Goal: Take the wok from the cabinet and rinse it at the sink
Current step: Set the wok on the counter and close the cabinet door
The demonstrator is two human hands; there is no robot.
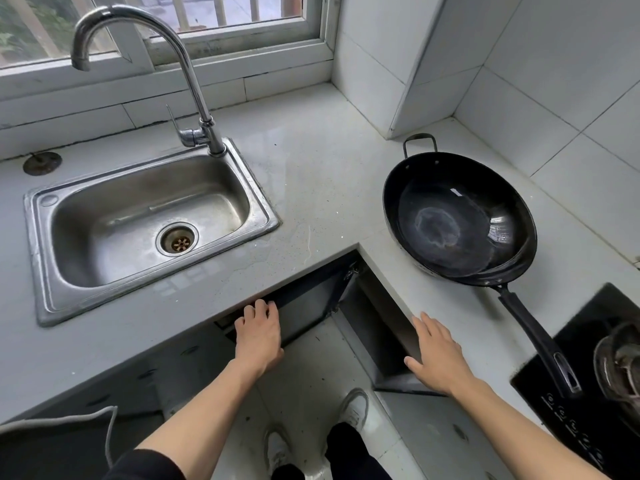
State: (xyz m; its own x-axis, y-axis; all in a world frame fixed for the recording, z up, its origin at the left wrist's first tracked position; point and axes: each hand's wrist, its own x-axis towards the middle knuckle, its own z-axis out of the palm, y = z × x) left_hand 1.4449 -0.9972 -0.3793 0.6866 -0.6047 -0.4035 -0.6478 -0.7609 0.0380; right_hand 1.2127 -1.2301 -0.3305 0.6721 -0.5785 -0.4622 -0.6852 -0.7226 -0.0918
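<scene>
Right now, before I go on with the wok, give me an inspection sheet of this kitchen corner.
Surface: pale stone L-shaped countertop, wet patches beside the sink.
Job's things: black round-bottomed metal wok sits on the counter right of the steel sink; chrome gooseneck tap, no water running.
Clutter: rusty round cover behind the sink.
Hands: left hand on the cabinet door's top edge; right hand open, at the counter edge.
Cables: grey cord lower left.
Surroundings: black cooktop, window.
</scene>
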